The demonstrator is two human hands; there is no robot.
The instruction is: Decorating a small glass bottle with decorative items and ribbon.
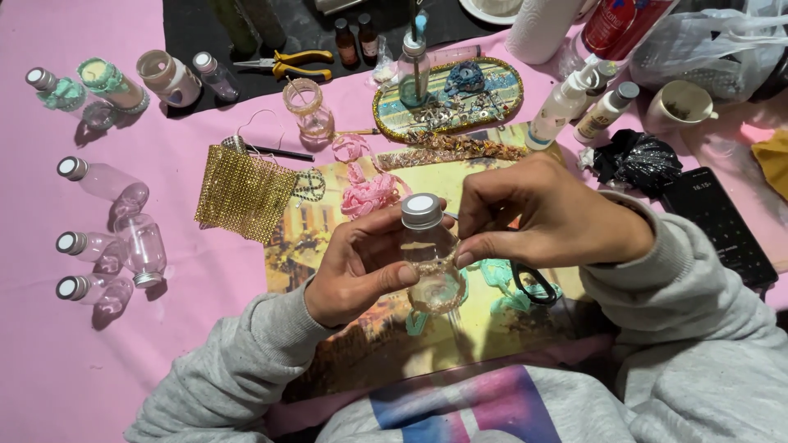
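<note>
My left hand (361,267) grips a small clear glass bottle (428,254) with a silver cap, held upright over a colourful picture board (328,238). A thin gold trim runs around the bottle's middle and base. My right hand (542,215) pinches that trim against the bottle's right side with thumb and forefinger. Both grey sleeves come in from the bottom edge.
Several plain capped bottles (107,246) lie at the left on the pink cloth. A gold mesh piece (245,195), pink ribbon flower (371,195), oval bead tray (450,98), yellow pliers (295,64), glue bottles (566,102), a cup (680,105) and a phone (721,226) surround the board.
</note>
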